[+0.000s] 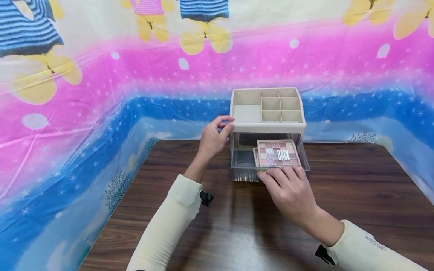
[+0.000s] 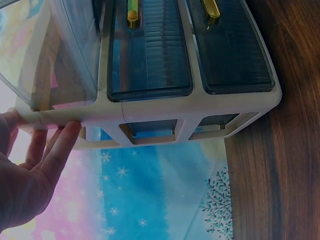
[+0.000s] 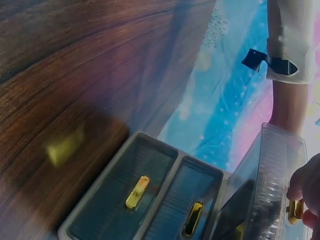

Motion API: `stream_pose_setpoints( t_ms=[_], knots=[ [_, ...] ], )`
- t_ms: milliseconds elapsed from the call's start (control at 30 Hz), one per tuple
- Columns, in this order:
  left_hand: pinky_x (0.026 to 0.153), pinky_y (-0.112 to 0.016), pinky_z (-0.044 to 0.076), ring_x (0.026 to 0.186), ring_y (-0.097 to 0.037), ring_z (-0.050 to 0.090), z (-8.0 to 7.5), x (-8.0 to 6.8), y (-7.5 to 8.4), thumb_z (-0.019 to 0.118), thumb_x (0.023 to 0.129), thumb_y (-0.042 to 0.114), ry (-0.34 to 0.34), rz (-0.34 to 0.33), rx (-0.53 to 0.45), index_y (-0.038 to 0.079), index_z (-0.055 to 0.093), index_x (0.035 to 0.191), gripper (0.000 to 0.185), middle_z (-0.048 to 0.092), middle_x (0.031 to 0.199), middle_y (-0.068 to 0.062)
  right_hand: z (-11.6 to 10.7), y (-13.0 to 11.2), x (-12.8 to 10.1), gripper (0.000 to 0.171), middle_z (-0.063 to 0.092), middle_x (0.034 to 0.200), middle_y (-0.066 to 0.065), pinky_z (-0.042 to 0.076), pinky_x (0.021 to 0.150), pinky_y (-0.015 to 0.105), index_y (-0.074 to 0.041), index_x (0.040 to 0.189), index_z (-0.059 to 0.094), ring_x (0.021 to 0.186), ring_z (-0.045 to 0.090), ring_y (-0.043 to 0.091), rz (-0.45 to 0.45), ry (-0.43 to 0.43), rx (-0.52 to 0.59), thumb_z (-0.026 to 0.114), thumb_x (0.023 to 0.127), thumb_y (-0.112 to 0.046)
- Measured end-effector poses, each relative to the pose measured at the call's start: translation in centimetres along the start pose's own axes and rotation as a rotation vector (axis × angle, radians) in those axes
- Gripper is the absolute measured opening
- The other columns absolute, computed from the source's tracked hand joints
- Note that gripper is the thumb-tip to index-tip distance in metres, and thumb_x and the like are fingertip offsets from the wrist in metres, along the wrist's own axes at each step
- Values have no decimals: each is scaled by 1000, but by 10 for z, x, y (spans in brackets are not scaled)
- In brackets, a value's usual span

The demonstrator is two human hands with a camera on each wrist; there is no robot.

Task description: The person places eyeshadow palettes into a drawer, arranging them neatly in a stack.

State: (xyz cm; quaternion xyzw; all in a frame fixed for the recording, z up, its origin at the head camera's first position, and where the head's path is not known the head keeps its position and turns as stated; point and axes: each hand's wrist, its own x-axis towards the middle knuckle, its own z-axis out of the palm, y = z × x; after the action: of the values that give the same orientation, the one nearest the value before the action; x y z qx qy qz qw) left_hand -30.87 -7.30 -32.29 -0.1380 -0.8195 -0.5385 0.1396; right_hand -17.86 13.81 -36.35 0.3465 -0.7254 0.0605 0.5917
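A beige organizer [image 1: 268,127] with open top compartments stands at the far middle of the wooden table [image 1: 237,233]. Its clear top drawer [image 1: 244,175] is pulled out. A pink eyeshadow palette [image 1: 278,153] lies in it. My left hand [image 1: 213,139] grips the organizer's top left rim, thumb and fingers on the edge [image 2: 65,135]. My right hand [image 1: 288,188] is at the drawer's front, its fingertips at the palette's near edge. In the right wrist view its fingers [image 3: 305,187] curl about the drawer's gold handle [image 3: 295,210].
Two lower dark drawers with gold handles [image 3: 136,192] are closed in the organizer's frame [image 2: 150,107]. A bright plastic sheet [image 1: 101,94] with pink and blue bands hangs behind and beside the table. Bare wood lies in front of the organizer.
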Motion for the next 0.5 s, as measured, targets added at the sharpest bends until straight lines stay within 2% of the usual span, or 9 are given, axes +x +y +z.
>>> stream_pose_setpoints(
  t_ms=[200, 333, 500],
  knots=[
    [74, -44, 65, 93, -29, 75, -1, 0, 0, 62, 103, 28, -9, -1, -6, 19, 69, 123, 23, 71, 116, -14, 4, 4, 5, 13, 69, 81, 7, 45, 62, 45, -7, 87, 75, 69, 61, 29, 8, 43, 9, 63, 90, -5],
    [75, -45, 65, 94, -29, 74, -2, 0, 1, 62, 103, 29, -11, -3, -6, 19, 68, 124, 24, 71, 117, -14, 10, 9, 7, 14, 70, 83, 8, 47, 65, 49, -7, 90, 77, 72, 63, 33, 35, -3, 6, 63, 93, -7],
    [72, -39, 65, 96, -29, 74, -3, 0, 1, 62, 103, 29, -19, 1, 3, 19, 68, 124, 24, 71, 116, -14, 23, 18, 4, 16, 71, 85, 9, 47, 68, 51, -7, 91, 78, 75, 63, 36, 72, -52, -9, 63, 95, -9]
  ],
)
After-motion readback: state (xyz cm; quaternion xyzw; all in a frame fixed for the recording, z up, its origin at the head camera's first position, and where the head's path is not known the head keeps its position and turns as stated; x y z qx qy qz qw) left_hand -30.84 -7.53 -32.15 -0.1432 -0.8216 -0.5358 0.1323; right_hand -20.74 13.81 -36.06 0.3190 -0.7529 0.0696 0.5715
